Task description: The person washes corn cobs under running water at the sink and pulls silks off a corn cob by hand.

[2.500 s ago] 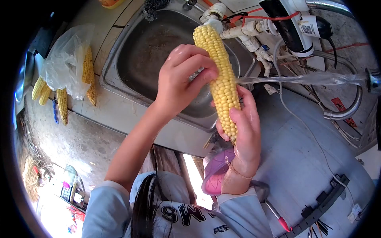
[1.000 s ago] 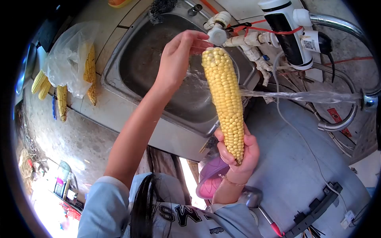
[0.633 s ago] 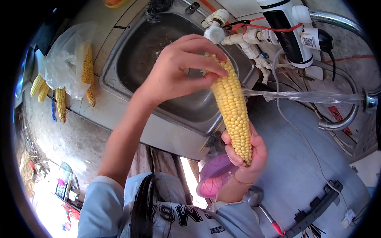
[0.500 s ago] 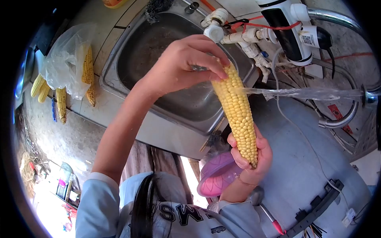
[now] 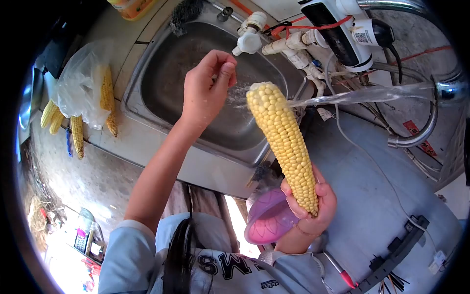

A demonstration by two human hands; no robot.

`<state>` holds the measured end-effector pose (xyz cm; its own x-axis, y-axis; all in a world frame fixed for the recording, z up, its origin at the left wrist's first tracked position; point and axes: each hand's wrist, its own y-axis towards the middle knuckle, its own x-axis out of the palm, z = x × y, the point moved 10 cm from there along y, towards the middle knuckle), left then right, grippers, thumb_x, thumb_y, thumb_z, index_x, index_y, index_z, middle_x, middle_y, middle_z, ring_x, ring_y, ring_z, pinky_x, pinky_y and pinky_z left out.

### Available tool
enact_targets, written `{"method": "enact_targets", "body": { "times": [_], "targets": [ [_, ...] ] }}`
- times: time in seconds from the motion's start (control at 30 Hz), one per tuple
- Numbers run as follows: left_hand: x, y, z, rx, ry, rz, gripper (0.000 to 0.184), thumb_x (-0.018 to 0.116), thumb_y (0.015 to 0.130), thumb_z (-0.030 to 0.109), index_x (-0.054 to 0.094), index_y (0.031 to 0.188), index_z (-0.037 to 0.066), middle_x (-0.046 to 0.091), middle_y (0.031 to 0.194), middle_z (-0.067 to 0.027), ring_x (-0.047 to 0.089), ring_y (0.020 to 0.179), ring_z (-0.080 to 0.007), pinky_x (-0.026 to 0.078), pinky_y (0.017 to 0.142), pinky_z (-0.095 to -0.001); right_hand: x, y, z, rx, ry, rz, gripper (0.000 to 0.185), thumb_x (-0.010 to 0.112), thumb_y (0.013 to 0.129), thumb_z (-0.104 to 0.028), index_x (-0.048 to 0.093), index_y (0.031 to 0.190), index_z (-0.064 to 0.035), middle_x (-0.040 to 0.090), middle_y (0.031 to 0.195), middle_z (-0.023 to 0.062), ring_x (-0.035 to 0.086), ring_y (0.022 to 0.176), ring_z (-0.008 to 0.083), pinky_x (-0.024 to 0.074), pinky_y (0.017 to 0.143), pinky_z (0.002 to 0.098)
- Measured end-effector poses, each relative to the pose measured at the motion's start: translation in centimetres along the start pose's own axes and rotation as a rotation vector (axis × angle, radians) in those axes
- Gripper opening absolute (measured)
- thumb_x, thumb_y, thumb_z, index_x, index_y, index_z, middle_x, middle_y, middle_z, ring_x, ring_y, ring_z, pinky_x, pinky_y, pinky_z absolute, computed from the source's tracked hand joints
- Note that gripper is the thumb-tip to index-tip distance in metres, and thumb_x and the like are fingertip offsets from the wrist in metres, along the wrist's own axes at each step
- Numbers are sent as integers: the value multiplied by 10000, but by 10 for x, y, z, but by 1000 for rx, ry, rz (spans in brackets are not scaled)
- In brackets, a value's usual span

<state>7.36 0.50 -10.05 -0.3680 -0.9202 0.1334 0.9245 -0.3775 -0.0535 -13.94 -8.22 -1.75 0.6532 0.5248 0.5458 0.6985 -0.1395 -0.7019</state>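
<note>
My right hand (image 5: 318, 201) grips the narrow lower end of a peeled yellow corn cob (image 5: 284, 142), which tilts with its thick end up and to the left. A stream of water (image 5: 362, 95) from the metal tap (image 5: 448, 90) strikes the cob near that thick end. Apart from the cob, over the sink (image 5: 156, 73), my left hand (image 5: 208, 88) is closed, thumb against curled fingers. Whether something small is pinched there is hidden.
Several more corn cobs (image 5: 77, 134) lie at the left, some under a clear plastic bag (image 5: 81, 83). A pink-purple basin (image 5: 267, 220) is below my right hand. White pipes (image 5: 298, 44) and a water heater (image 5: 338, 39) stand behind the sink. A dark scrubber (image 5: 186, 12) rests at its corner.
My left hand has let go of the cob's thick end and moved left, its fingers curling in. The cob stays in my right hand, and water now hits nearer its thick end.
</note>
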Motion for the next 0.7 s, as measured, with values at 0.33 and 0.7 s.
{"method": "enact_targets", "body": {
  "times": [0.33,0.7],
  "targets": [
    [51,-46,-25,-606,-756,-398,504,235,937,344,336,1282,-10,418,1280,-139,455,1129,-208,343,954,-311,-3,-6,-9,-96,-348,87,501,453,746,-201,290,1141,61,495,877,247,384,375,97,316,323,187],
    [72,-75,-30,-951,-1296,-301,497,257,921,255,238,1306,-58,361,1291,-206,401,1160,-293,336,974,-361,-20,-29,-26,-232,-407,210,519,452,750,-178,269,1174,59,517,872,222,399,393,103,310,325,197]
  ]
}}
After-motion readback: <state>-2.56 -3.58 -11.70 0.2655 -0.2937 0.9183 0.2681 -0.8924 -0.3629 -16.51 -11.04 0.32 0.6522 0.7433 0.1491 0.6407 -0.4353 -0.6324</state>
